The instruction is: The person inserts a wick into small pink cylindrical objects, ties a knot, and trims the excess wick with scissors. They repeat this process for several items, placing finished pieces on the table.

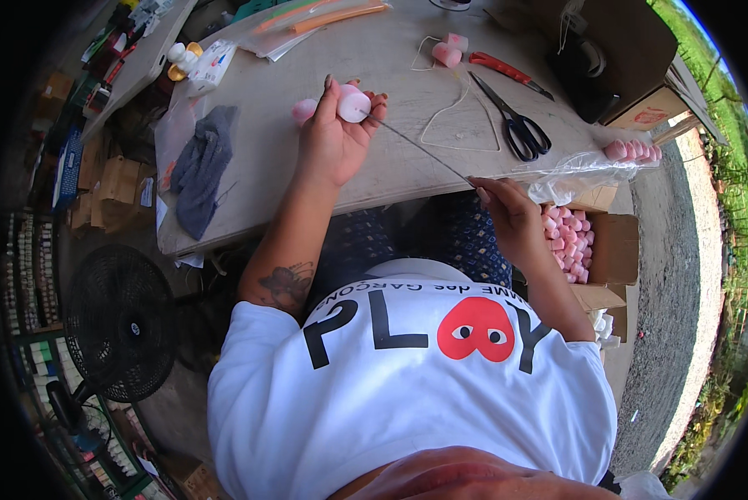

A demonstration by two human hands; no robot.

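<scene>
My left hand point(334, 143) is raised over the table with its fingers wrapped round a pale pink, marshmallow-like cylinder point(353, 103), flat end toward me. A long, thin grey needle-like rod point(425, 151) runs from that flat end down to the right. Its other end is pinched between the thumb and fingers of my right hand point(511, 208), by the table's front edge. How deep the rod goes into the cylinder is hidden. Another pink piece point(304, 110) shows just left of my left hand.
On the table point(265, 167) lie black scissors point(524, 133), a red-handled tool point(507, 70), white string point(428, 133) near two pink pieces point(448, 53), and a grey cloth point(205, 167). A box of pink pieces point(567, 243) stands at right. A black fan point(120, 321) stands at left.
</scene>
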